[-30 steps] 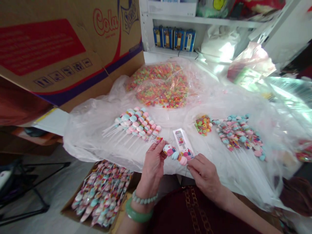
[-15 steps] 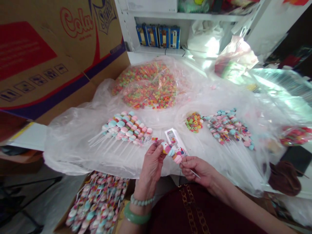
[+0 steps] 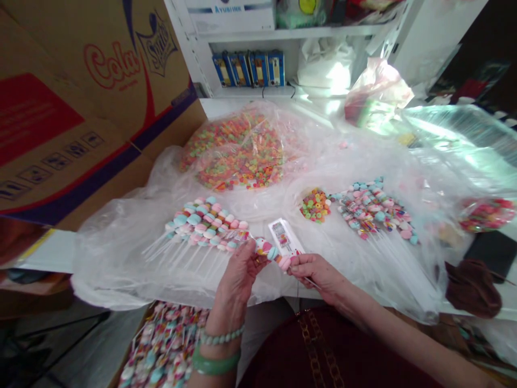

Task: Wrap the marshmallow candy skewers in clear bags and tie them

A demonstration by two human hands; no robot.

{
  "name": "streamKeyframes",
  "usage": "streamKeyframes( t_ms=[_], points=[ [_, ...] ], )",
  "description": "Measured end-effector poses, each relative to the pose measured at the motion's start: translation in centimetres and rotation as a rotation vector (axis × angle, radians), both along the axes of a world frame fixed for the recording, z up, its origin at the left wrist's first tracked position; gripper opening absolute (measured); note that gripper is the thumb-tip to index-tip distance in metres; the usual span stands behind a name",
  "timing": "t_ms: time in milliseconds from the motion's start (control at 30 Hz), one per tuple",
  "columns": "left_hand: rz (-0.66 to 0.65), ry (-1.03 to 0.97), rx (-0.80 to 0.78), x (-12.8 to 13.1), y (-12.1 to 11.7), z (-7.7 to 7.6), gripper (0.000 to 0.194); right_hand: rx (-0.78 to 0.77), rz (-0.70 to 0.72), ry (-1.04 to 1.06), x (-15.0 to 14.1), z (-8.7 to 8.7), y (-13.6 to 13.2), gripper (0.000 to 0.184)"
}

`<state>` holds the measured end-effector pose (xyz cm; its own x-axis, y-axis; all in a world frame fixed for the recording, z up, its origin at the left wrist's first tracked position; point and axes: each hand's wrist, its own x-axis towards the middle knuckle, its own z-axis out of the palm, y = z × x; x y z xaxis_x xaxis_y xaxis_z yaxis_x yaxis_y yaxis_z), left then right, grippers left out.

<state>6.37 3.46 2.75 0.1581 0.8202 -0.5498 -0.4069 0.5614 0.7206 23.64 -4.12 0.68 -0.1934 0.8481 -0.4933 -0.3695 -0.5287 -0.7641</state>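
Observation:
Between my two hands a marshmallow skewer (image 3: 273,253) in printed clear wrapping is held at a slant. My left hand (image 3: 241,265) pinches its wrapped upper end; my right hand (image 3: 314,274) closes round the lower end, where the white stick pokes out below the fingers. Just behind it lies a white card (image 3: 285,237) with a small printed picture. On the left, unwrapped marshmallow skewers (image 3: 205,221) lie in a row with their sticks toward me. To the right is a pile of wrapped marshmallow skewers (image 3: 374,207).
A big clear bag of coloured rings (image 3: 242,148) sits at the back, and a small heap of rings (image 3: 315,206) lies nearer. A tall cardboard box (image 3: 100,108) stands left. Below the table edge, a box holds many wrapped skewers (image 3: 165,350). A brown cloth (image 3: 473,288) lies right.
My view has shifted slightly. Both hands keep hold of the marshmallow skewer, and it sits a little farther left, with more of the white card showing behind it.

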Motion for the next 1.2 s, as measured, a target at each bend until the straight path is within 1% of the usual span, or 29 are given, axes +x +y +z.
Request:
streamKeyframes(
  t_ms=[100,167,233,300,333,367,400,433,500,600,633,700,767,800,867,933,1033,1133,1200],
  points=[
    [0.007,0.095,0.056,0.2,0.2,0.1,0.03,0.04,0.008,-0.116,0.0,-0.3,0.3,0.011],
    [0.005,0.142,0.069,0.7,0.1,0.2,0.034,0.151,-0.003,-0.311,0.1,-0.5,0.5,0.007],
    [-0.016,0.164,0.078,1.2,-0.1,0.3,0.035,0.365,0.017,-0.613,0.2,-0.8,0.5,0.008],
    [-0.028,0.165,0.095,1.5,-0.3,0.1,0.034,0.604,0.06,-0.938,0.4,-1.2,0.3,0.016],
    [-0.026,0.159,0.101,1.6,-0.4,0.0,0.033,0.704,0.082,-1.064,0.4,-1.3,0.2,0.019],
    [-0.023,0.15,0.098,1.6,-0.4,-0.1,0.033,0.777,0.093,-1.146,0.5,-1.5,0.1,0.023],
    [-0.025,0.139,0.088,1.5,-0.5,-0.3,0.032,0.818,0.09,-1.179,0.5,-1.6,0.0,0.024],
    [-0.034,0.126,0.069,1.4,-0.4,-0.5,0.031,0.83,0.079,-1.162,0.5,-1.7,-0.1,0.024],
    [-0.048,0.089,0.037,1.0,-0.3,-0.7,0.028,0.768,0.06,-0.99,0.5,-1.8,-0.1,0.019],
    [-0.005,-0.011,0.048,0.4,0.0,-0.8,0.027,0.537,0.083,-0.595,0.3,-1.7,0.3,0.014],
    [0.011,-0.053,0.05,0.3,0.1,-0.7,0.027,0.461,0.09,-0.499,0.3,-1.6,0.4,0.014],
    [0.024,-0.124,0.041,0.3,0.3,-0.7,0.021,0.355,0.054,-0.416,0.1,-1.5,0.6,0.012],
    [0.032,-0.154,0.041,0.3,0.4,-0.7,0.017,0.272,-0.024,-0.411,-0.1,-1.3,0.7,0.011],
    [0.039,-0.155,0.051,0.3,0.4,-0.8,0.016,0.222,-0.057,-0.388,-0.2,-1.2,0.7,0.011],
    [0.046,-0.147,0.078,0.3,0.5,-1.1,0.019,0.102,-0.085,-0.273,-0.2,-0.9,0.7,0.013],
    [0.037,-0.144,0.103,0.2,0.4,-1.3,0.022,-0.011,-0.06,-0.109,0.0,-0.6,0.7,0.016],
    [0.0,-0.139,0.133,0.1,0.3,-1.5,0.029,-0.132,0.018,0.089,0.3,-0.6,0.8,0.019],
    [-0.024,-0.123,0.154,0.4,0.1,-1.5,0.033,-0.199,0.092,0.241,0.3,-0.8,1.0,0.021],
    [-0.023,-0.112,0.148,0.7,-0.2,-1.4,0.033,-0.226,0.118,0.305,0.1,-1.1,0.9,0.022]
  ],
)
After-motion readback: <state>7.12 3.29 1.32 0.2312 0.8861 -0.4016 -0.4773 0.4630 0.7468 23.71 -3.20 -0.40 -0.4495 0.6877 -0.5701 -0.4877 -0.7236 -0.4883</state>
